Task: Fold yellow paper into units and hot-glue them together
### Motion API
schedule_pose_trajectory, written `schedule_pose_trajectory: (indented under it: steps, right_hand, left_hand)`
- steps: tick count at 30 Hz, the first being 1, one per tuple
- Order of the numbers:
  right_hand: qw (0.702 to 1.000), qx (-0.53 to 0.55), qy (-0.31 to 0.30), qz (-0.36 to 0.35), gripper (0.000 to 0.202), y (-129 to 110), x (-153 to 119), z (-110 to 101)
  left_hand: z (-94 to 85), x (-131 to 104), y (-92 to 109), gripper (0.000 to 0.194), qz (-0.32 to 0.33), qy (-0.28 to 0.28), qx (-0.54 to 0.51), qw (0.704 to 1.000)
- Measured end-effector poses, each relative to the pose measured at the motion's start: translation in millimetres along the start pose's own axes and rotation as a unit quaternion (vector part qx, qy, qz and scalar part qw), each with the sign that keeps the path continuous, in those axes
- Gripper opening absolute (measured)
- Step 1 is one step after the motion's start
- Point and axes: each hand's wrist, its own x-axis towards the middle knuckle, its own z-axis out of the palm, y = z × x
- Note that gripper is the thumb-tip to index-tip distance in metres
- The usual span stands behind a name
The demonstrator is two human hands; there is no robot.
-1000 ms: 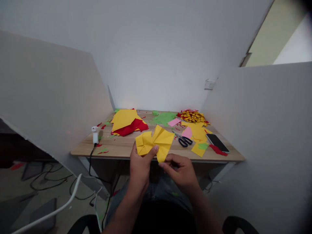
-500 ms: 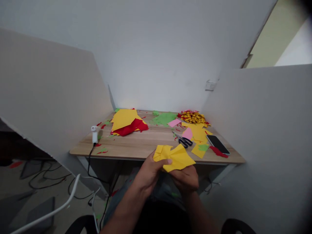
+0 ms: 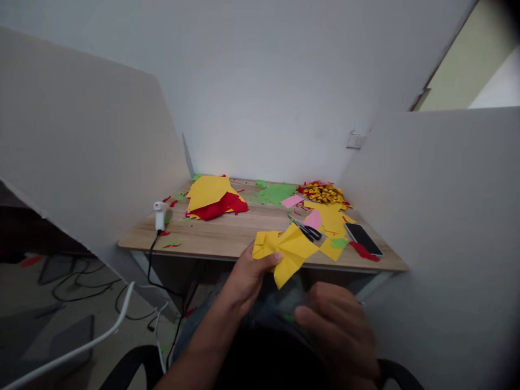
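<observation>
A folded piece of yellow paper [image 3: 290, 249] is pinched in my left hand [image 3: 252, 273], with the thumb on top at its lower left. Its creased flaps spread to the right and one corner points down. My right hand [image 3: 337, 325] is apart from the paper, lower and to the right. Its fingers are curled in and somewhat blurred, and nothing shows in them. Just behind the paper lie dark-handled scissors [image 3: 311, 233], their handles partly beside its upper edge.
On the desk [image 3: 219, 238] lie stacked yellow sheets [image 3: 209, 190], red paper [image 3: 215, 207], green paper [image 3: 276, 195], pink pieces [image 3: 312, 219] and a pile of small folded yellow pieces [image 3: 323, 193]. A phone [image 3: 363, 239] is at right; a white corded device [image 3: 160, 216] stands left. Partitions flank both sides.
My right hand has let go of the yellow paper and moved down and to the right. The paper has risen slightly in my left hand, with a corner now hanging free.
</observation>
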Motion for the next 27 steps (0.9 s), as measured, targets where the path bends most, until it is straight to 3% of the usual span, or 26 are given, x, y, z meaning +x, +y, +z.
schedule_pose_trajectory:
  steps: [3, 4, 6, 9, 11, 13, 15, 17, 19, 20, 22, 25, 27]
  right_hand:
    - [0.974, -0.072, 0.148, 0.155, 0.010, 10.4, 15.4, -8.1]
    - [0.960, -0.078, 0.169, 0.208, 0.007, 16.6, 24.1, -11.2]
    - [0.956, -0.025, 0.105, 0.274, 0.017, 31.5, 41.9, -17.0]
    - [0.941, 0.063, -0.026, 0.331, 0.037, 52.1, 58.5, -21.0]
    - [0.916, 0.124, -0.117, 0.364, 0.044, 60.3, 60.9, -18.9]
    - [0.887, 0.176, -0.165, 0.393, 0.046, 63.4, 59.2, -14.0]
    - [0.865, 0.220, -0.160, 0.422, 0.042, 63.0, 55.7, -8.0]
    - [0.832, 0.272, -0.128, 0.465, 0.038, 61.2, 51.7, -1.4]
    - [0.791, 0.331, -0.074, 0.510, 0.038, 58.7, 47.3, 6.7]
    - [0.770, 0.358, -0.044, 0.526, 0.039, 57.2, 45.0, 11.7]
    - [0.735, 0.405, 0.000, 0.544, 0.041, 53.3, 40.5, 23.7]
    - [0.691, 0.455, -0.004, 0.561, 0.041, 46.1, 33.8, 42.8]
    - [0.687, 0.462, -0.011, 0.560, 0.041, 41.3, 29.0, 52.9]
  left_hand:
    - [-5.3, -1.1, 6.1, 0.050, 0.079, 0.058, 0.136, 0.986]
    - [-6.7, -2.3, 8.9, 0.048, 0.101, 0.067, 0.181, 0.976]
    - [-8.7, -5.2, 14.0, 0.045, 0.128, 0.059, 0.238, 0.961]
    - [-11.5, -9.0, 18.6, 0.041, 0.113, 0.003, 0.280, 0.953]
    - [-14.2, -9.9, 20.0, 0.035, 0.083, -0.046, 0.311, 0.946]
    - [-18.3, -7.6, 20.8, 0.034, 0.055, -0.084, 0.329, 0.939]
    - [-23.9, -1.4, 20.4, 0.041, 0.052, -0.082, 0.314, 0.945]
    - [-30.4, 7.7, 17.4, 0.051, 0.096, -0.015, 0.242, 0.965]
    - [-36.5, 16.3, 11.0, 0.059, 0.150, 0.072, 0.108, 0.980]
    - [-38.9, 19.5, 6.6, 0.058, 0.147, 0.087, 0.040, 0.984]
    - [-41.4, 22.8, -3.6, 0.052, 0.071, 0.051, -0.047, 0.995]
    - [-37.8, 22.0, -17.2, 0.045, -0.067, -0.036, -0.041, 0.996]
    - [-31.3, 20.5, -21.5, 0.041, -0.069, -0.041, -0.014, 0.997]
